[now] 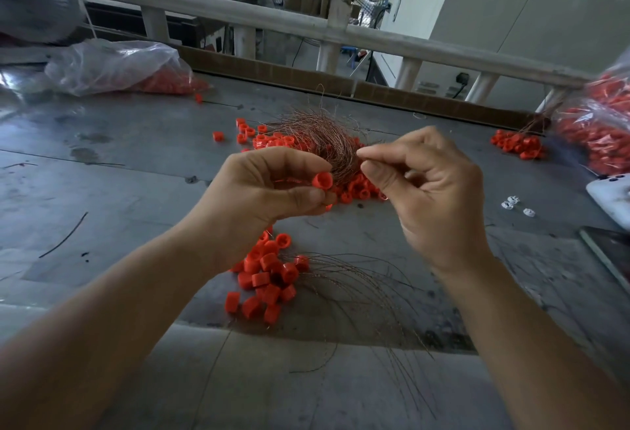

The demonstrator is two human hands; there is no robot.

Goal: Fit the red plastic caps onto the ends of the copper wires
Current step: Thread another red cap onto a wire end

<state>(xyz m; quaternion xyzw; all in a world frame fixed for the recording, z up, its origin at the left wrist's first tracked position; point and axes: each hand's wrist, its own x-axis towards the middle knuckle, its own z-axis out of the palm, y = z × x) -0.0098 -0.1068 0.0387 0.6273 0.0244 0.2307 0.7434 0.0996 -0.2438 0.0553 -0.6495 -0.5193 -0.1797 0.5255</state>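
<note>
Gripping one red cap in the left hand, pinched between thumb and curled fingers, raised above the table with its open end turned toward the right. Pinching thumb against forefinger of the right hand, other fingers curled in, just right of the cap and apart from it. Meeting the right edge of the tangle of copper wires with that pinch, strands running up into the fingertips, though too fine to tell which single strand is being held. Working just in front of that tangle, lying on the table beyond both hands, resting on and among loose caps spreading to its left and near side. Reaching over a near cluster of caps lying below the left wrist, with thin bare wire fanning off from it to the near right. Sitting between a clear plastic bag of more red caps at the far left and a second bag of the same at the far right, with a small heap of caps just left of the latter. Facing a pale rail running across the far side, with a few small white pieces lying near the right edge.
</note>
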